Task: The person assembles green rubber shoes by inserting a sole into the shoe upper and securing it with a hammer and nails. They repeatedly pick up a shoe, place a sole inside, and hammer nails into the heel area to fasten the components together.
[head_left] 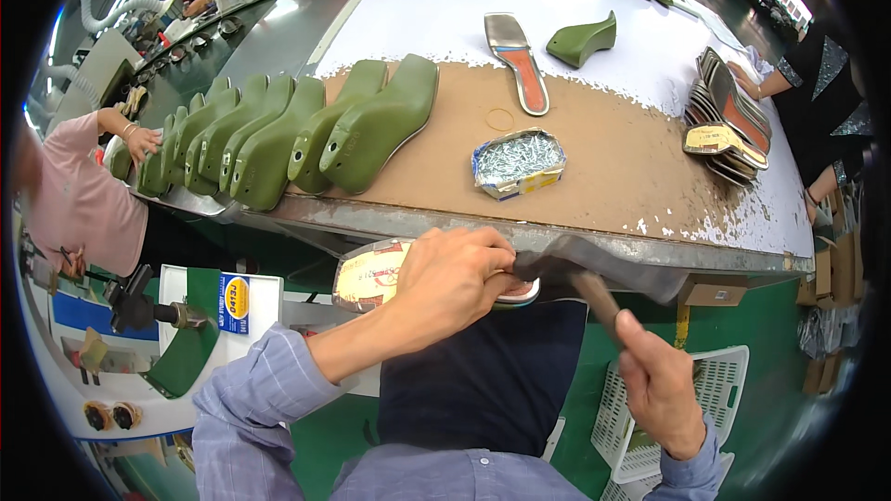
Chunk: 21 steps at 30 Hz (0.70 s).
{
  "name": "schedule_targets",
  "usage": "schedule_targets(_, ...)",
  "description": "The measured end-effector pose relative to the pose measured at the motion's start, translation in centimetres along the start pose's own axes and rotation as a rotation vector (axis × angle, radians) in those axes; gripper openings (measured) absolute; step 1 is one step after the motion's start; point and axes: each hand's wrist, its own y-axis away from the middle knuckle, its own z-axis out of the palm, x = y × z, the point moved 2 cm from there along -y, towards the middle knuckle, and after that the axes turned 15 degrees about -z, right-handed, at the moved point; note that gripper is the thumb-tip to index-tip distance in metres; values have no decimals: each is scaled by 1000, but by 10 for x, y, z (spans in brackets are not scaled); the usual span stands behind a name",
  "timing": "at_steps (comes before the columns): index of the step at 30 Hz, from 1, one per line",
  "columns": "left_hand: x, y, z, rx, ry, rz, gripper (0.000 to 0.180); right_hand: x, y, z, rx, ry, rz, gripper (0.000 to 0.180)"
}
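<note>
Over my lap, just off the table's front edge, my left hand (455,269) is closed on a shoe insole (367,276) with a pale, patterned underside. Its fingers cover the insole's middle, and whatever lies beneath is mostly hidden. In my right hand (659,380) is a hammer (594,295), gripped by its wooden handle. The dark hammer head is smeared by motion and reaches close to my left fingertips; whether it touches anything I cannot tell. Beyond my hands, on the brown board, stands a small box of nails (518,165).
Green shoe lasts (385,125) stand in a row at left, where a person in pink touches one. A loose insole (520,65), a single last (585,40) and a stack of insoles (729,121) lie farther off. Another person stands at right. A white crate (733,376) sits below.
</note>
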Motion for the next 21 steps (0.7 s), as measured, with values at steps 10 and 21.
schedule_targets(10, -10, 12, -24, -97, -386, 75, 60, 11, 63, 33, 495, -887, 931, 51)
schedule_targets(21, 2, 14, -19, -155, -321, -38, 52, 5, 100, 39, 387, -301, 451, 52)
